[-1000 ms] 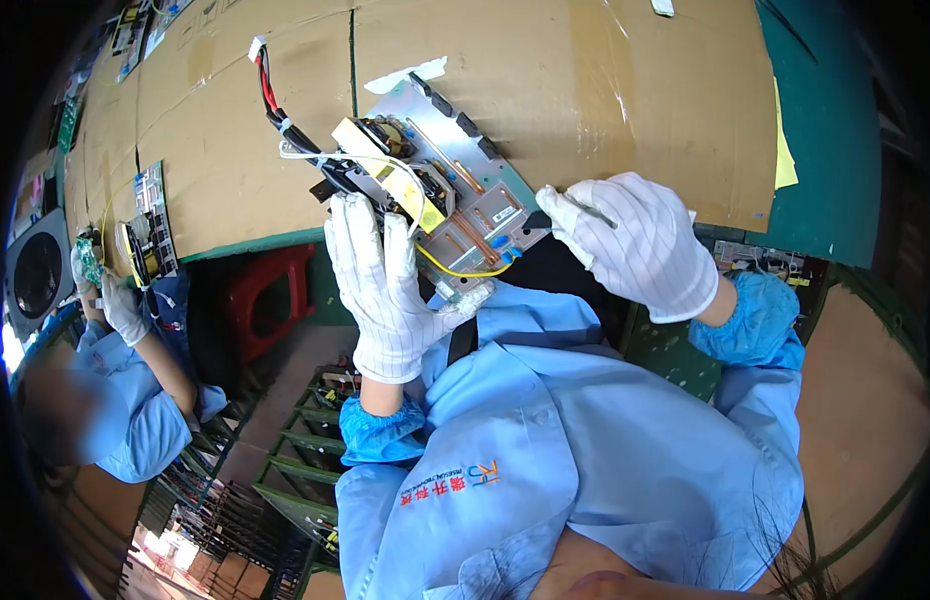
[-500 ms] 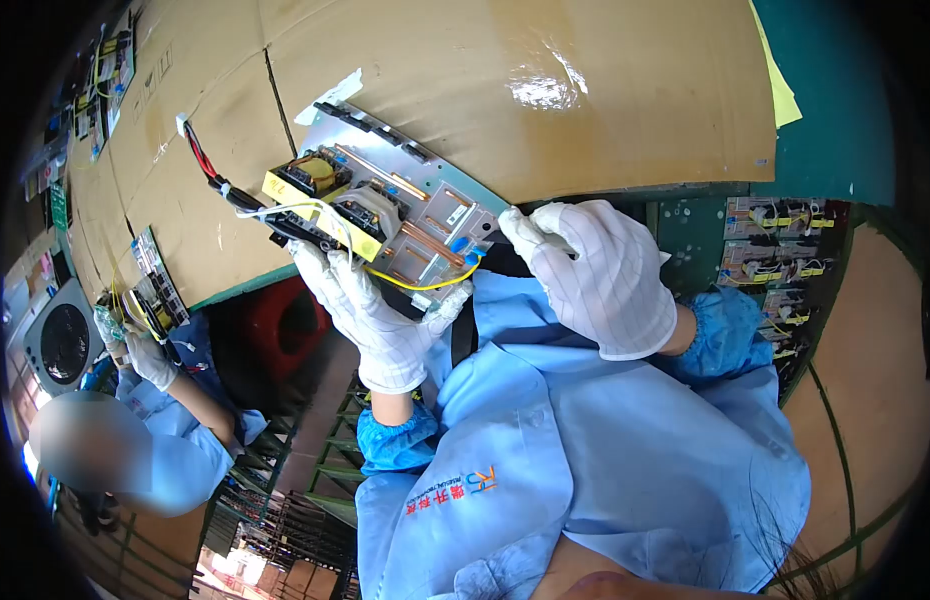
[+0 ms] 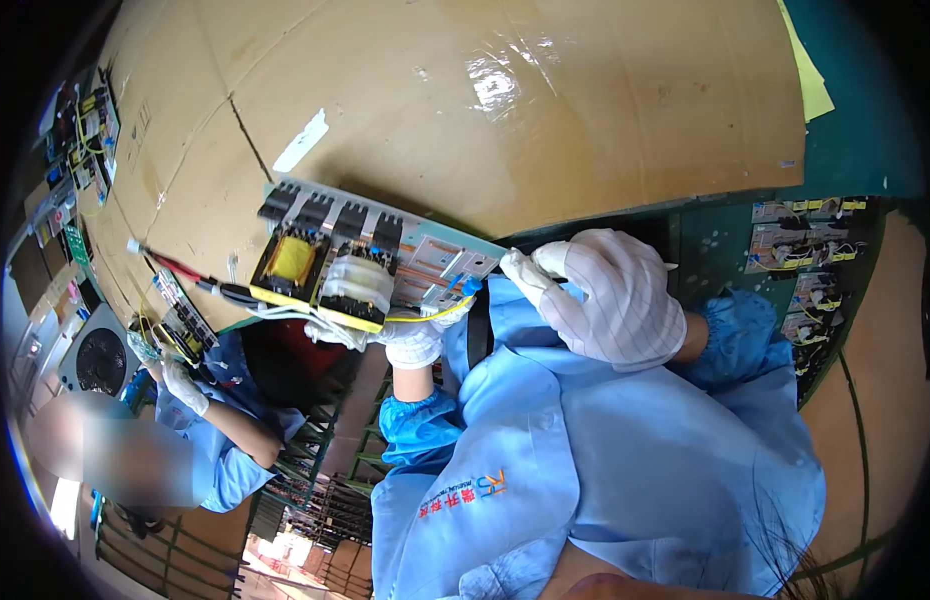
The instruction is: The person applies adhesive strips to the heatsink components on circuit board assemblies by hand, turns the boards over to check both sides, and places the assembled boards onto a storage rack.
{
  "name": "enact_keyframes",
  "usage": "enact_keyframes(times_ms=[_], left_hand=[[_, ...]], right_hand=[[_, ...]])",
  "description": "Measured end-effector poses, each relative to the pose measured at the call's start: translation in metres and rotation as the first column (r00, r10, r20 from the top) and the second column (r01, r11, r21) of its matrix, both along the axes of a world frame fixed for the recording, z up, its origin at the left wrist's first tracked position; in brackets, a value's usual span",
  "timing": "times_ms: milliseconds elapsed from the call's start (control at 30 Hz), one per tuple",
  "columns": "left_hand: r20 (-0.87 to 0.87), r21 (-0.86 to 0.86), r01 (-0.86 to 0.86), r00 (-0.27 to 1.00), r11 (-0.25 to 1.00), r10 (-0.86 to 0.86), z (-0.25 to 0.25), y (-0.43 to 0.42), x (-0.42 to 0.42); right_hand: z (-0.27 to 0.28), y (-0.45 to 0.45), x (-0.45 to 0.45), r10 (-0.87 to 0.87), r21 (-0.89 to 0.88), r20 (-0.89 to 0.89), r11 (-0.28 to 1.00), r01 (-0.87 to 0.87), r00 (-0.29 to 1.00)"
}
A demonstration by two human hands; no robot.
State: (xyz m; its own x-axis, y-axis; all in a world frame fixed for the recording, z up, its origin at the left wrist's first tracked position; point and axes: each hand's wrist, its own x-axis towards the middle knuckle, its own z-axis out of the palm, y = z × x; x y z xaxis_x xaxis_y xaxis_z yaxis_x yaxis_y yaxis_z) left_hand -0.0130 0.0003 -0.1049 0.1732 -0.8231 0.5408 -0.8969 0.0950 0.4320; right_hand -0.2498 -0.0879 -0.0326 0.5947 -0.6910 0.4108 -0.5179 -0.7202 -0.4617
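Note:
Both my hands wear white striped gloves and hold a circuit board (image 3: 447,262) at the near edge of the cardboard. My left hand (image 3: 415,345) grips it from below along the near side, its fingers partly hidden by the parts. My right hand (image 3: 610,300) pinches the board's right corner between thumb and fingertips. On the board stand a yellow-wound transformer (image 3: 290,262), a white-wrapped coil (image 3: 357,285) and several black upright parts (image 3: 350,225). A yellow wire (image 3: 430,317) runs along its near edge. A red-and-black cable (image 3: 190,275) with a white plug trails left.
Brown cardboard (image 3: 645,110) covers the worktop, with a white tape scrap (image 3: 301,140) on it. At left a co-worker's gloved hand (image 3: 183,385) is by another board (image 3: 185,310), near a round fan (image 3: 101,360). Several boards (image 3: 785,240) sit at right.
The board has tilted up toward me, so its black upright parts now face the camera. It sits slightly lower, and my left fingers have slipped mostly out of sight beneath it.

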Motion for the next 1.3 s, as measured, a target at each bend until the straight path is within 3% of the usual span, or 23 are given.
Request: enact_keyframes(times_ms=[233,567,667,867,967,1000,1067,1233,1300], left_hand=[[0.073,0.073,0.001,0.997,0.997,-0.007,0.018,0.002,-0.006],[0.182,0.112,-0.071,0.982,0.991,0.050,0.050,0.016,-0.014],[0.215,0.105,-0.106,0.973,0.989,0.082,0.031,-0.007,-0.012],[0.267,0.075,-0.187,0.950,0.980,0.160,0.039,-0.002,-0.014],[0.369,0.122,-0.034,0.930,0.992,-0.013,0.047,0.001,0.001],[0.307,0.180,-0.062,0.952,0.982,0.004,0.052,0.003,-0.003],[0.275,0.163,-0.035,0.962,0.986,-0.012,0.056,0.001,-0.003],[0.226,0.136,0.020,0.973,0.990,-0.051,0.062,-0.002,-0.003],[0.213,0.156,0.022,0.976,0.988,-0.055,0.063,-0.002,-0.004]], right_hand=[[-0.004,0.000,0.005,-0.022,0.102,0.082,0.995,0.013,0.996],[-0.007,0.002,0.008,-0.028,0.066,0.082,0.998,0.023,0.996],[-0.004,0.000,0.007,-0.013,0.078,0.081,0.997,0.006,0.997],[0.009,0.001,0.008,-0.007,0.051,0.044,0.999,0.005,0.999],[0.021,0.004,0.010,-0.048,0.157,-0.033,0.986,0.053,0.998],[0.022,0.005,0.010,-0.042,0.146,-0.036,0.988,0.046,0.998],[0.024,0.006,0.011,-0.056,0.095,-0.102,0.993,0.066,0.993],[0.025,0.006,0.011,-0.014,0.141,-0.071,0.990,0.024,0.997],[0.032,0.004,0.011,-0.112,0.174,-0.046,0.978,0.119,0.993]])
